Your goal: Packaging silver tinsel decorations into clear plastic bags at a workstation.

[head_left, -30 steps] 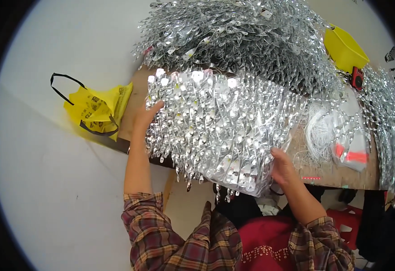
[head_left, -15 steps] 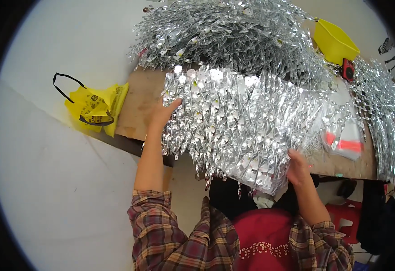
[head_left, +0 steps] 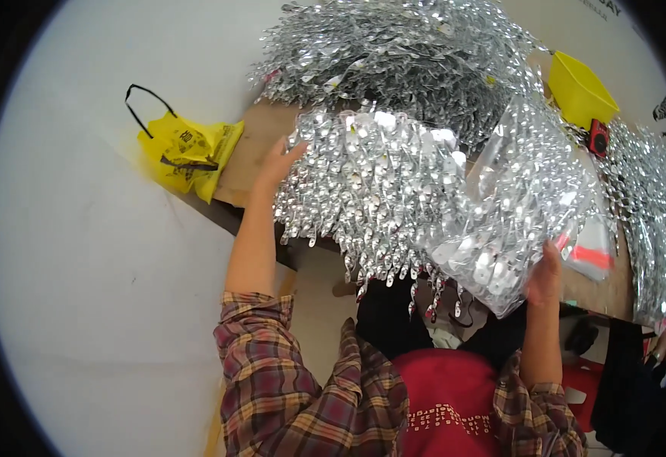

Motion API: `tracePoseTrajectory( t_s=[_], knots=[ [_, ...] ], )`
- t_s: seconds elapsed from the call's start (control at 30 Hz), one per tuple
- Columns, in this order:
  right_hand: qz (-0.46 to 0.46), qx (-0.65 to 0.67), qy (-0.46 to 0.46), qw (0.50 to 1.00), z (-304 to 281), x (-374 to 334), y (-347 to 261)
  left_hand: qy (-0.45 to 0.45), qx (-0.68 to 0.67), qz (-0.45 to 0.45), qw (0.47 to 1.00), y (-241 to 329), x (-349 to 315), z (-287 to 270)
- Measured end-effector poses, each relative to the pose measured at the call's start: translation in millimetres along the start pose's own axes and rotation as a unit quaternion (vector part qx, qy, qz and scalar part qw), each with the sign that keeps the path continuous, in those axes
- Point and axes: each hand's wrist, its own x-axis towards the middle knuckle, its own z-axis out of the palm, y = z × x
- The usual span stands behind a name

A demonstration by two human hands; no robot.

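Note:
A wide bundle of shiny silver twisted strands lies across the table's near edge, its lower ends hanging over. At the bundle's left edge is my left hand, closed on it with the thumb on top; the other fingers are partly hidden. To the right, a clear plastic bag covers the right part of the bundle, with silver pieces showing through the film. My right hand pinches the bag's lower right edge, thumb upward.
Behind lies a large heap of silver strands. A yellow bag with a black handle sits left of the brown table. At right are a yellow bin, a red-and-black device, flat clear bags and more hanging strands.
My right hand has moved right and slightly up, spreading the clear bag outward, so it stands up farther from the table. My left hand stays at the bundle's left edge. The view has shifted slightly.

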Motion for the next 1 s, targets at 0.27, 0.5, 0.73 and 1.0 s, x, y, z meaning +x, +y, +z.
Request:
tracePoseTrajectory(
  t_s=[0.27, 0.5, 0.73, 1.0],
  knots=[
    [-0.067, -0.099, 0.086, 0.989, 37.4, 3.8, 4.2, 0.064, -0.061, 0.144, 0.986, 37.5, -74.8, 2.7],
    [0.059, -0.050, -0.114, 0.990, 112.8, 16.3, 27.2, -0.246, -0.418, 0.096, 0.869, 106.0, -233.3, 66.7],
    [0.054, -0.088, -0.057, 0.993, 116.5, 7.8, 26.5, 0.102, -0.413, 0.047, 0.904, 82.8, -231.5, -0.2],
    [0.003, -0.044, -0.016, 0.999, 64.4, 12.8, 18.1, 0.335, 0.438, 0.170, 0.817, 56.8, -112.9, -174.2]
  ],
)
